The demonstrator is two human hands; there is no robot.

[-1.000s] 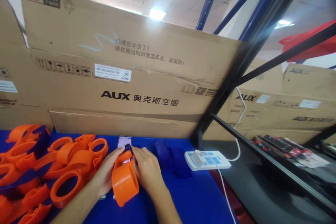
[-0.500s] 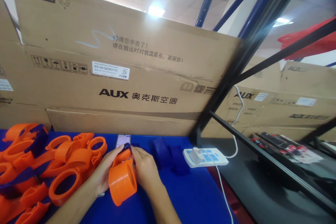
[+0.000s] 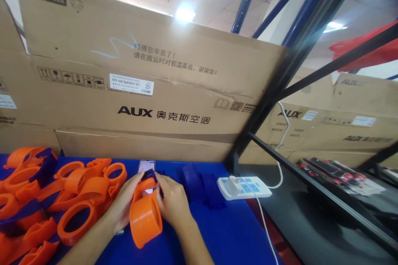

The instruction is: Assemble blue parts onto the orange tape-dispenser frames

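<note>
While between fingers (image 3: 166, 185), orange dispenser (image 3: 144, 219)

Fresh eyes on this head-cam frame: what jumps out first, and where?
First, the bright orange holder at lower centre, gripped between the left hand and right hand, its broad round end towards the camera. Next, the heap of similar orange pieces at lower left, on the blue tabletop. Behind, the large cardboard panel printed "AUX" spans much of the view.
</note>
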